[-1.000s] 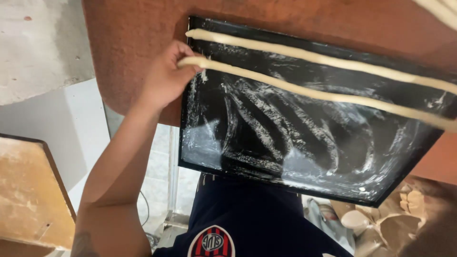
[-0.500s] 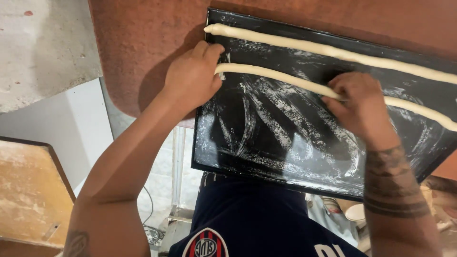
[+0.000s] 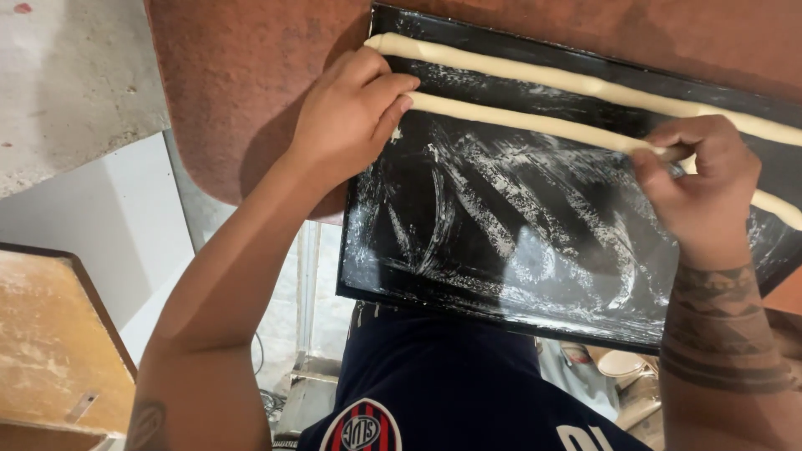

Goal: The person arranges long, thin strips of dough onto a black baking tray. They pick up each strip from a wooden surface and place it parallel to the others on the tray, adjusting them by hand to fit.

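- At the left end of the nearer dough rope (image 3: 535,124), your left hand (image 3: 347,117) rests with fingers curled, fingertips closed on the rope's tip.
- Further along the same rope, your right hand (image 3: 702,196) pinches it between thumb and fingers.
- That rope lies across a black baking tray (image 3: 501,250) smeared with white grease streaks.
- A second dough rope (image 3: 568,79) lies just beyond, roughly parallel.
- The tray sits on a reddish-brown table (image 3: 242,92), its near edge overhanging.
- A wooden board (image 3: 50,334) lies lower left.
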